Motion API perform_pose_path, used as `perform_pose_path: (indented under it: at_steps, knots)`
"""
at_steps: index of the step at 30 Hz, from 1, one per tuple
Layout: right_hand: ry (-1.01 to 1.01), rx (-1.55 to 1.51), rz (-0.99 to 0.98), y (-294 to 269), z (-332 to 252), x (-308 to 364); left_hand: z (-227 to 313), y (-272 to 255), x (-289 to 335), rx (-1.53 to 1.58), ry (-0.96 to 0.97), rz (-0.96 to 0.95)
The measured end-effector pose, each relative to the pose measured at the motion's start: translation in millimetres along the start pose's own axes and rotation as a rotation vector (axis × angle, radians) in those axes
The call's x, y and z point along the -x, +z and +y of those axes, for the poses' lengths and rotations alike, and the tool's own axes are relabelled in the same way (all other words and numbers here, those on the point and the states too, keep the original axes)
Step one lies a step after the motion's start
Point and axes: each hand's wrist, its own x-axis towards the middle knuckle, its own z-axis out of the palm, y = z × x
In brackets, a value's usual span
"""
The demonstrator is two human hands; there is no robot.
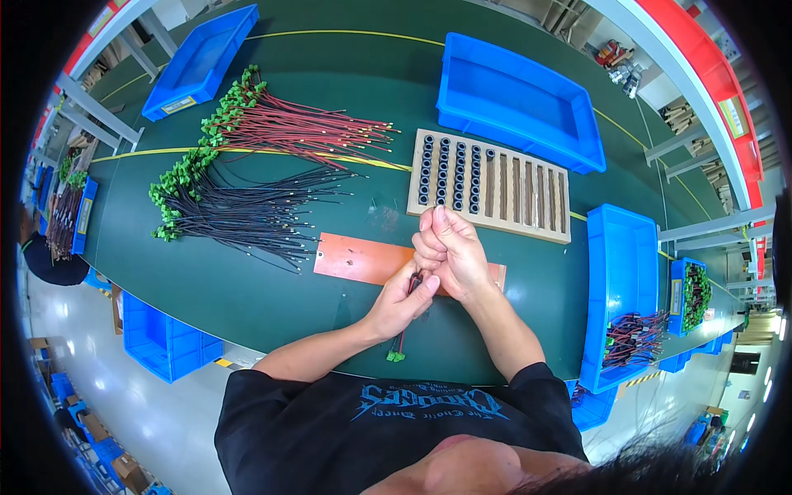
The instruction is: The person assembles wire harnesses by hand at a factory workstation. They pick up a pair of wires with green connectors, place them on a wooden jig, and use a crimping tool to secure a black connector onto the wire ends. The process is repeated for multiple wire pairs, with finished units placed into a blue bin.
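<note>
My left hand (403,299) is closed around a red and black wire pair (402,340), with a green connector (396,356) hanging from its lower end. Just above and touching it, my right hand (452,257) is curled with thumb and forefinger pinched; what those fingers hold is hidden. Beneath both hands lies an orange-brown plate (355,257) with small holes. Beyond them sits a slotted board (535,194), its left rows filled with black cylindrical parts (443,169). To the left, red wires (305,128) and black wires (247,206) with green connectors are spread out.
An unfilled blue tray (520,103) stands behind the board, another blue tray (202,58) at the far left. On the right, a blue bin (620,247) contains red and black wire assemblies (635,340). Grey shelf posts (718,231) flank the green table (272,309).
</note>
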Motion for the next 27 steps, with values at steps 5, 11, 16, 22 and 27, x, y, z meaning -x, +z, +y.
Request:
perform_pose_path:
  at_steps: [5,11,16,22,27]
  knots:
    - [0.068,0.090,0.110,10.9,2.7,11.2,-3.9,4.1,10.8,0.001,-0.089,-0.079]
    - [-0.252,0.103,0.080,6.9,-19.5,4.0,-9.0,-7.3,3.3,0.044,-0.026,-0.094]
    - [-0.424,1.220,0.060,-19.5,-5.4,45.3,-14.5,-1.8,5.9,-0.043,-0.018,-0.106]
    - [-0.221,0.668,0.340,-11.7,-32.6,119.0,3.3,10.6,5.6,-0.568,0.235,-0.402]
    - [-0.599,0.327,0.475,-36.1,-119.6,209.9,-19.2,-4.4,5.3,-0.593,0.108,-0.407]
